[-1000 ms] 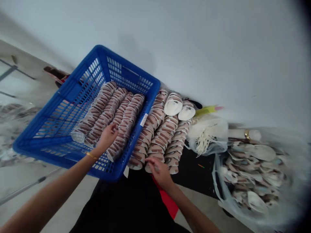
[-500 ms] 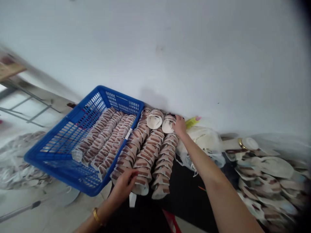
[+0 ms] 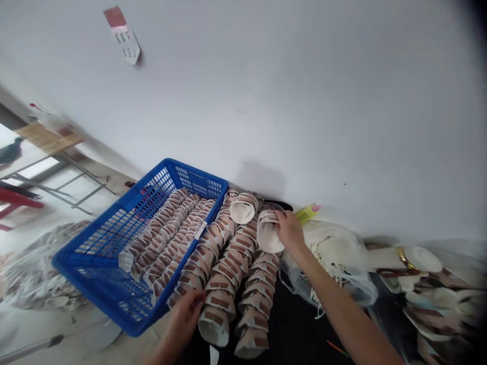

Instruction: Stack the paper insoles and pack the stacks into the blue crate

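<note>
Head view: the right hand [image 3: 291,233] is closed on the rim of a short stack [image 3: 268,230] of pale, cup-like pieces. The hand comes at it from the right side. The stack's open mouth faces back toward the person, and its long way runs from there to the wall.

Just under it is the far end of the right row [image 3: 255,309], which runs the same way, from near the wall to the person. I can't tell if the short stack rests on that row or is up off it. Left of it, just beside, sits the other short stack [image 3: 243,209].

The left hand [image 3: 186,312] is well apart from the held stack, so the right hand is the near one. Its fingers are bent by the near end of the middle row [image 3: 224,284]. I can't tell if they grip anything. The blue basket [image 3: 93,294] is to the left.
</note>
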Demonstrator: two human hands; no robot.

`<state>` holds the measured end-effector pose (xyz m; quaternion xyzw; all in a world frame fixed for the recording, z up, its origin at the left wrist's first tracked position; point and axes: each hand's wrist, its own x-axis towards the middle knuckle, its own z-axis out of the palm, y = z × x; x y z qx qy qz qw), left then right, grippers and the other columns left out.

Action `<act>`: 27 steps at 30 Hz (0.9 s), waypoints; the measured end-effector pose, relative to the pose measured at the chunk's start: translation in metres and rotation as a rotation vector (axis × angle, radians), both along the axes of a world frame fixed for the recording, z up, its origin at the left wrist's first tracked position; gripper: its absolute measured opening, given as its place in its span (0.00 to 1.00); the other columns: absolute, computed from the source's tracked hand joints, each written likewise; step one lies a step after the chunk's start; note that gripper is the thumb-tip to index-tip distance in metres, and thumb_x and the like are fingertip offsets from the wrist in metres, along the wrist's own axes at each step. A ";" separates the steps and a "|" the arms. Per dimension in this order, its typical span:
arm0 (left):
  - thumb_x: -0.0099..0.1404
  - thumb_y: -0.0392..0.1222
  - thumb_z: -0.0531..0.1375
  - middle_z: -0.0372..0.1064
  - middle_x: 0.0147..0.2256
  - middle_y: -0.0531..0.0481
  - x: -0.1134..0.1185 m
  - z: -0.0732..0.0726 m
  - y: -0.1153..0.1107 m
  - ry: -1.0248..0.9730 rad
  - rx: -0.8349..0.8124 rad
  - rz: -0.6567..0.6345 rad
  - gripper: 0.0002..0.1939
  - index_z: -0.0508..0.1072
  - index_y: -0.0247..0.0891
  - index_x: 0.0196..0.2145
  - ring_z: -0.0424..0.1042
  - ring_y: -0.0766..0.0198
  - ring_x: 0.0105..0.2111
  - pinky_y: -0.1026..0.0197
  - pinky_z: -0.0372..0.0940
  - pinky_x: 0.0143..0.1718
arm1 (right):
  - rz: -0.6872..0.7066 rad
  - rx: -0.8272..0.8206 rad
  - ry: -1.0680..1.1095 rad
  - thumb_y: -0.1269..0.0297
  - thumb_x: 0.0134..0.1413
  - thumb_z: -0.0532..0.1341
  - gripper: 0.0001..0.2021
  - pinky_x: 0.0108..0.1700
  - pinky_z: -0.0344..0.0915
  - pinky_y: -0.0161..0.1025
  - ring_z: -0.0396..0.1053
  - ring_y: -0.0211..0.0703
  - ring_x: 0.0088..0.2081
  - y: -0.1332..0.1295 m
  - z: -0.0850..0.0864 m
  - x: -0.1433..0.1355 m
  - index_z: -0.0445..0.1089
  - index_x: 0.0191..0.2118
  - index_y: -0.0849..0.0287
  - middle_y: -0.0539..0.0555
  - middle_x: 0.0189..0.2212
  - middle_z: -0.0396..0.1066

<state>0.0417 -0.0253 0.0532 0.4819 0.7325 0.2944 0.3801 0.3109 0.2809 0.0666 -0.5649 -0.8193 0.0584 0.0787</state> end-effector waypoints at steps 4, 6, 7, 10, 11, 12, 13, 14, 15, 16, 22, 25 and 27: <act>0.65 0.41 0.55 0.73 0.49 0.41 -0.011 0.014 0.090 0.076 0.190 -0.098 0.19 0.70 0.38 0.53 0.74 0.55 0.47 0.53 0.72 0.46 | 0.182 0.005 0.048 0.74 0.61 0.56 0.18 0.51 0.62 0.38 0.65 0.48 0.48 -0.029 -0.005 -0.056 0.69 0.55 0.56 0.59 0.46 0.68; 0.62 0.40 0.58 0.69 0.53 0.39 -0.015 0.015 0.144 0.137 0.276 -0.178 0.25 0.66 0.37 0.57 0.70 0.52 0.53 0.48 0.69 0.53 | 0.191 0.013 0.065 0.75 0.62 0.54 0.16 0.48 0.64 0.39 0.65 0.49 0.46 -0.023 -0.015 -0.084 0.71 0.51 0.58 0.59 0.44 0.69; 0.60 0.40 0.60 0.67 0.54 0.38 -0.015 0.013 0.171 0.172 0.298 -0.206 0.28 0.65 0.37 0.58 0.68 0.50 0.56 0.46 0.66 0.57 | 0.178 0.021 0.077 0.76 0.63 0.52 0.15 0.47 0.64 0.40 0.65 0.50 0.46 -0.015 -0.020 -0.095 0.72 0.50 0.60 0.60 0.44 0.70; 0.55 0.38 0.65 0.59 0.60 0.32 -0.008 -0.001 0.241 0.274 0.287 -0.295 0.38 0.59 0.31 0.62 0.59 0.45 0.62 0.43 0.57 0.64 | 0.109 0.055 0.138 0.78 0.63 0.49 0.15 0.48 0.64 0.44 0.65 0.52 0.46 0.011 -0.035 -0.111 0.71 0.47 0.64 0.64 0.44 0.69; 0.54 0.38 0.66 0.56 0.62 0.30 -0.004 -0.008 0.260 0.298 0.260 -0.322 0.41 0.57 0.31 0.63 0.57 0.44 0.64 0.42 0.56 0.64 | 0.091 0.066 0.164 0.78 0.63 0.49 0.16 0.49 0.64 0.46 0.65 0.53 0.47 0.018 -0.040 -0.113 0.71 0.48 0.65 0.64 0.44 0.69; 0.53 0.37 0.66 0.54 0.63 0.30 0.001 -0.015 0.278 0.307 0.247 -0.334 0.43 0.56 0.31 0.64 0.56 0.43 0.64 0.42 0.57 0.64 | 0.079 0.076 0.192 0.78 0.63 0.49 0.16 0.51 0.63 0.48 0.65 0.54 0.48 0.025 -0.045 -0.113 0.70 0.48 0.65 0.65 0.45 0.68; 0.53 0.36 0.66 0.53 0.64 0.29 0.006 -0.022 0.294 0.312 0.235 -0.340 0.45 0.54 0.31 0.65 0.56 0.42 0.64 0.41 0.57 0.64 | 0.075 0.084 0.221 0.77 0.63 0.48 0.16 0.52 0.63 0.50 0.64 0.55 0.49 0.029 -0.050 -0.112 0.70 0.49 0.64 0.65 0.45 0.68; 0.53 0.35 0.65 0.52 0.64 0.29 0.011 -0.029 0.308 0.315 0.222 -0.343 0.45 0.53 0.31 0.66 0.56 0.43 0.64 0.42 0.58 0.63 | 0.075 0.087 0.249 0.76 0.63 0.48 0.17 0.53 0.63 0.52 0.64 0.55 0.50 0.032 -0.054 -0.111 0.70 0.51 0.63 0.66 0.46 0.68; 0.54 0.33 0.64 0.53 0.63 0.28 0.015 -0.035 0.321 0.315 0.211 -0.344 0.44 0.53 0.30 0.66 0.58 0.44 0.63 0.43 0.60 0.62 | 0.080 0.087 0.276 0.75 0.63 0.49 0.17 0.54 0.63 0.53 0.64 0.56 0.51 0.034 -0.058 -0.109 0.69 0.52 0.63 0.66 0.47 0.68; 0.55 0.31 0.62 0.55 0.62 0.28 0.018 -0.040 0.332 0.315 0.197 -0.346 0.42 0.53 0.29 0.66 0.60 0.45 0.62 0.45 0.61 0.61 | 0.087 0.083 0.302 0.74 0.63 0.49 0.17 0.55 0.62 0.53 0.64 0.56 0.52 0.036 -0.062 -0.106 0.69 0.53 0.63 0.66 0.48 0.68; 0.60 0.29 0.57 0.67 0.56 0.34 0.021 -0.055 0.366 0.333 0.140 -0.397 0.35 0.59 0.32 0.65 0.69 0.51 0.56 0.51 0.64 0.58 | 0.090 0.009 0.429 0.64 0.62 0.55 0.20 0.54 0.67 0.47 0.68 0.50 0.49 0.056 -0.077 -0.062 0.65 0.58 0.64 0.64 0.49 0.70; 0.57 0.31 0.59 0.69 0.56 0.35 0.017 -0.057 0.371 0.362 0.141 -0.436 0.37 0.60 0.32 0.64 0.69 0.50 0.56 0.50 0.64 0.59 | 0.003 -0.042 0.431 0.69 0.60 0.53 0.17 0.52 0.67 0.47 0.70 0.50 0.47 0.074 -0.087 -0.046 0.69 0.53 0.64 0.63 0.45 0.72; 0.55 0.30 0.60 0.70 0.55 0.36 0.015 -0.056 0.375 0.376 0.155 -0.464 0.37 0.62 0.32 0.63 0.71 0.51 0.54 0.51 0.65 0.57 | -0.016 -0.086 0.421 0.71 0.57 0.54 0.17 0.52 0.67 0.45 0.71 0.49 0.46 0.084 -0.095 -0.046 0.71 0.51 0.62 0.61 0.43 0.73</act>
